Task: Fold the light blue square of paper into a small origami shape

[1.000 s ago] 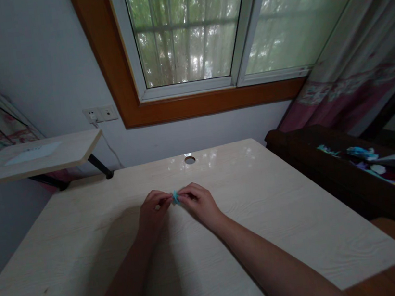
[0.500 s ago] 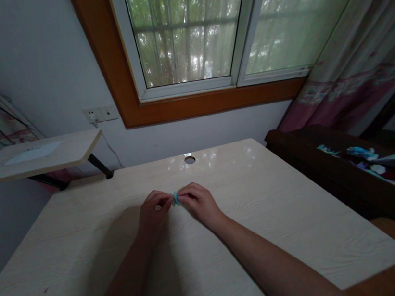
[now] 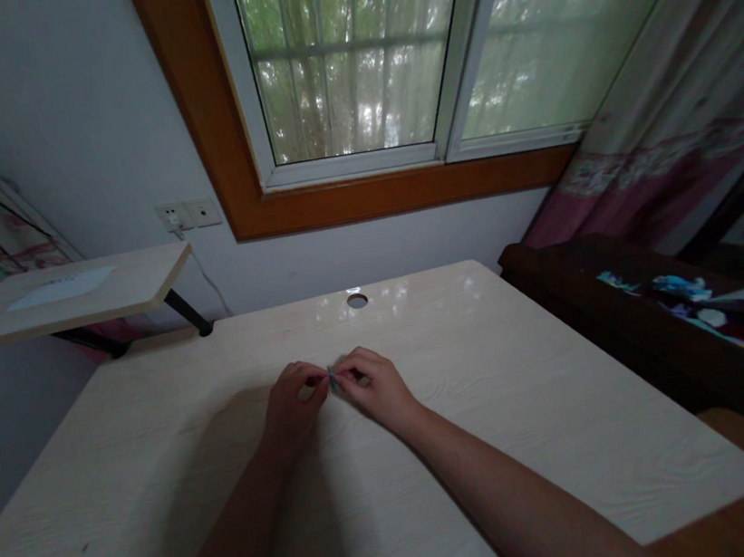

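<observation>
My left hand [image 3: 292, 403] and my right hand [image 3: 374, 388] meet over the middle of a pale wooden table [image 3: 534, 421]. Both pinch a tiny blue thing [image 3: 332, 378] between fingertips; only a thin sliver of it shows between the thumbs. I cannot make out what the blue thing is. The fingers of both hands are curled and pressed together, and the hands rest low on the tabletop.
A round cable hole [image 3: 357, 300] sits near the table's far edge. A small side table [image 3: 73, 295] with a white sheet stands at the left. A dark wooden bench [image 3: 652, 324] with coloured scraps lies to the right. A window and a curtain are behind.
The hands have closed tighter together, and the blue thing shows less than before. Both hands have shifted very slightly toward me.
</observation>
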`<state>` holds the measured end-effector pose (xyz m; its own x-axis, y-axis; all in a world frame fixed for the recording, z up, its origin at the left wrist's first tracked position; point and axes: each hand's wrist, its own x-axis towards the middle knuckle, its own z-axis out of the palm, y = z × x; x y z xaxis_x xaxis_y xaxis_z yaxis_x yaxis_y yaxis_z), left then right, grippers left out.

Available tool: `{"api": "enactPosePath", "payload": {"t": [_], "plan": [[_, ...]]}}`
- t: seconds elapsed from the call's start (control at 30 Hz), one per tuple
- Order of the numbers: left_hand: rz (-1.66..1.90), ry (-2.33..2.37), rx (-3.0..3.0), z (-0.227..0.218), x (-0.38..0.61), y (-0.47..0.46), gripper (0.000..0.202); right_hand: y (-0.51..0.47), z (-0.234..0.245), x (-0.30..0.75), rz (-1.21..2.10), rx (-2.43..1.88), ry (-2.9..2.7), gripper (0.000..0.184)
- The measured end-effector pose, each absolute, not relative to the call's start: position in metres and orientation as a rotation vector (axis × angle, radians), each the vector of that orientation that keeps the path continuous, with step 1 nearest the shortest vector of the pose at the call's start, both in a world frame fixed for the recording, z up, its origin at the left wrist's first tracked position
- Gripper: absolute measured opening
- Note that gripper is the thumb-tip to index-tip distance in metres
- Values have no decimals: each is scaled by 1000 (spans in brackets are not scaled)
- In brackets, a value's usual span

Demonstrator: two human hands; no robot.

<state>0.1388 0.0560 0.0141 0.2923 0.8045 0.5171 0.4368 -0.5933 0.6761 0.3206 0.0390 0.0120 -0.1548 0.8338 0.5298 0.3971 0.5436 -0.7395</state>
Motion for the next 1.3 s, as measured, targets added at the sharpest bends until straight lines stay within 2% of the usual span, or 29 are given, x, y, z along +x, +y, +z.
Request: {"api": "enactPosePath", "payload": {"t": [0.4,0.67,1.3], "plan": [[1160,1056,2096,14,140,55,13,41,9,320,525,-1076,-1708,5],[1114,978,2038,9,143,55,31,42,6,319,600,-1133,-1622,5],[1189,1177,1793,8,143,56,17,41,8,318,584,-1030,-1672,7]]}}
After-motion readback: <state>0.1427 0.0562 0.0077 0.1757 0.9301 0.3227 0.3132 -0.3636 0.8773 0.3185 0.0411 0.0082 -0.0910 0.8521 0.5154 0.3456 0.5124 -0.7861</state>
